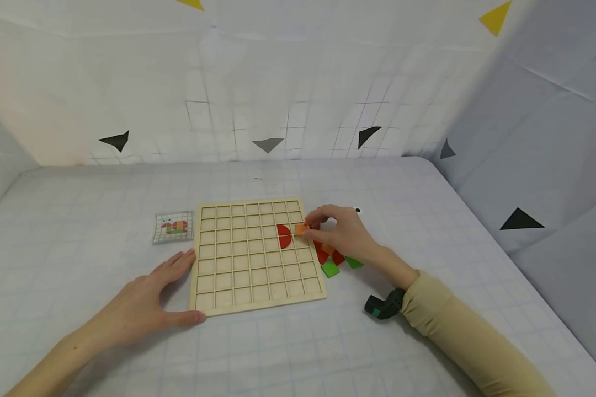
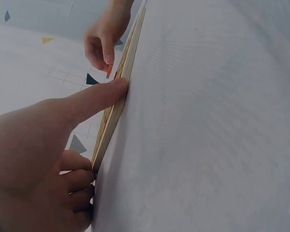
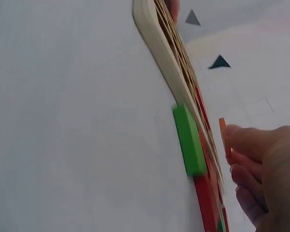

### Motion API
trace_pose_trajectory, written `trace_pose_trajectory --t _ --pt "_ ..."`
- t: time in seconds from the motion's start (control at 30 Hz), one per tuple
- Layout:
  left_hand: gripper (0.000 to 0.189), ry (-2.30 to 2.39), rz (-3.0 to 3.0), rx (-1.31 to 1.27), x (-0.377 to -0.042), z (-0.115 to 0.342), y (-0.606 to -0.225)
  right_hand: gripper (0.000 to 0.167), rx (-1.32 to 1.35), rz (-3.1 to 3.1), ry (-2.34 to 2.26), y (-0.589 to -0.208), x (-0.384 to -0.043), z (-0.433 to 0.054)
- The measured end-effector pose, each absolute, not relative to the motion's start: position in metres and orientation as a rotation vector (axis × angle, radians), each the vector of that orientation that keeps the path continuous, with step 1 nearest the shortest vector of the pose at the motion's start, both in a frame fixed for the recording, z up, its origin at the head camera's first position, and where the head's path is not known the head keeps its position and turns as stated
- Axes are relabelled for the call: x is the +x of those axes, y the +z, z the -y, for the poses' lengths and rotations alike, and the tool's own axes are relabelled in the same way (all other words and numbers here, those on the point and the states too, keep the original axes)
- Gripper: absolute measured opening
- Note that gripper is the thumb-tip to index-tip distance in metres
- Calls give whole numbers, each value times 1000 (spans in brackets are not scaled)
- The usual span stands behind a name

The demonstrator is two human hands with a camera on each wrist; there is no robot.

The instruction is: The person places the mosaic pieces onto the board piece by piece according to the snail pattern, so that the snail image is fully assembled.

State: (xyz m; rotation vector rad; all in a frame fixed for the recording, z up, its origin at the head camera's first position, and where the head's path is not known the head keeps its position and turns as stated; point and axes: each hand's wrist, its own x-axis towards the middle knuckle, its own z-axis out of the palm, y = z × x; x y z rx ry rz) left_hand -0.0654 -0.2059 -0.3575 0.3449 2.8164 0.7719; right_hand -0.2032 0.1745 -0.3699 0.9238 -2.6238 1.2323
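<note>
A wooden grid board (image 1: 258, 306) lies flat on the table. Two red quarter-circle tiles (image 1: 284, 236) form a half disc in its right-hand cells. Between thumb and fingertips, my right hand (image 1: 345, 231) pinches an orange square tile (image 1: 301, 229) just over the board's right side; the right wrist view shows this orange tile (image 3: 225, 139) held above the board's surface. My left hand (image 1: 151, 300) rests at the board's left edge, thumb (image 2: 99, 99) at the near corner and fingers spread along the side, not curled round it.
Loose red, orange and green tiles, among them a green tile (image 1: 330, 269), lie beside the board's right edge, partly under my right hand. A small pattern card (image 1: 174, 227) with a coloured picture sits left of the board. A black wrist device (image 1: 384, 305) hangs at my right cuff.
</note>
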Motion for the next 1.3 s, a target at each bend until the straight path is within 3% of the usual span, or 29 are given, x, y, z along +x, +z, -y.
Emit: trace_pose_trajectory --t 0.4,1.3 --pt "116 785 -2820 354 -65 207 -358 21 966 2590 1145 -375 -200 -139" --pt "116 799 -2815 363 -65 207 -358 22 1048 2512 933 -381 -203 -108"
